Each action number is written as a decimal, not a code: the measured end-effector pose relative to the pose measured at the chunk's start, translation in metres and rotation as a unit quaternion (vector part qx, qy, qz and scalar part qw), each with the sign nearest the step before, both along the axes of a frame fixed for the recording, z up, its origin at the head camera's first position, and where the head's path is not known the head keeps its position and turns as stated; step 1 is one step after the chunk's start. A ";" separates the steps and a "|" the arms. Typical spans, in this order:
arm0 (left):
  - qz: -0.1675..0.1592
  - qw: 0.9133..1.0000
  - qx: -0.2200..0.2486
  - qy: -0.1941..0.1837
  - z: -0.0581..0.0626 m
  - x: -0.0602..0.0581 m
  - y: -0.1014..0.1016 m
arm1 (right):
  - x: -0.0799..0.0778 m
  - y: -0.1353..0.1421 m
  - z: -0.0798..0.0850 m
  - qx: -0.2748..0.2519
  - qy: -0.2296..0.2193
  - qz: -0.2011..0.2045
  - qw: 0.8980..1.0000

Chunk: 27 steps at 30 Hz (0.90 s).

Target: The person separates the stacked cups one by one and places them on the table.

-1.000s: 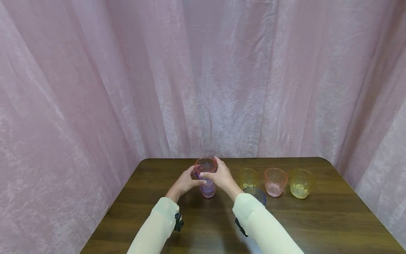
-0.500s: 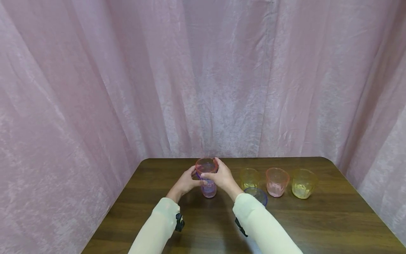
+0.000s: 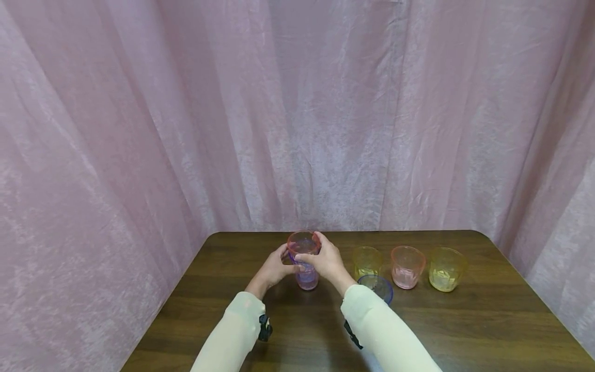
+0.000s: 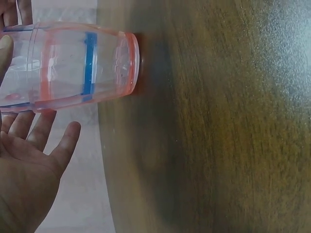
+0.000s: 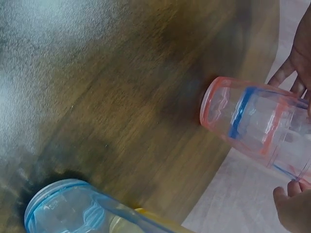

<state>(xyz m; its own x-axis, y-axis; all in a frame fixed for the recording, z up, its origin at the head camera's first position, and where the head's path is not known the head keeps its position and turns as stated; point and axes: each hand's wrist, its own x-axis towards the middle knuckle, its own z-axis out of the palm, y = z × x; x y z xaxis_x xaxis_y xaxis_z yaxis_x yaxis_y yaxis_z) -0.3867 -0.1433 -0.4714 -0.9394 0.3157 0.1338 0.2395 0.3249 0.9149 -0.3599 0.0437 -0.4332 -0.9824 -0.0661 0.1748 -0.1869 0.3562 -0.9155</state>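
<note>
An upright stack of nested clear plastic cups (image 3: 307, 281) stands on the table at the centre of the head view. In the left wrist view, red and blue bands show through the wall of its pink-rimmed lowest cup (image 4: 114, 68). My left hand (image 3: 273, 269) holds the stack from the left, thumb across the front, fingertips behind. From the right, my right hand (image 3: 328, 262) grips the top pink-rimmed cup (image 3: 302, 238), with thumb in front and fingers at the far rim. Between the two hands, the stack's middle is partly covered.
Right of the stack are a yellow cup (image 3: 366, 269), a pink cup (image 3: 405, 279) and another yellow cup (image 3: 443, 281). A blue cup (image 5: 63, 208) stands nearer, partly behind my right sleeve (image 3: 372, 315). Pink curtain (image 3: 297, 129) hangs behind the wooden table (image 3: 465, 330).
The head view has shifted very slightly. Both hands keep the same hold on the stack, and the cups stay in their places.
</note>
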 end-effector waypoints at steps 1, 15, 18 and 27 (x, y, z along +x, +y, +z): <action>0.000 1.000 -0.001 0.000 0.000 0.000 0.000 | 0.000 0.000 0.000 0.003 0.002 -0.003 1.000; 0.020 0.998 -0.049 0.031 -0.001 0.003 0.003 | 0.000 -0.003 0.000 -0.010 -0.004 -0.003 1.000; 0.025 0.997 -0.064 0.038 -0.001 0.003 0.003 | -0.002 -0.001 0.000 -0.008 -0.012 0.004 1.000; 0.020 0.997 -0.066 0.036 -0.001 0.001 0.001 | -0.005 0.004 0.002 0.003 -0.016 0.003 1.000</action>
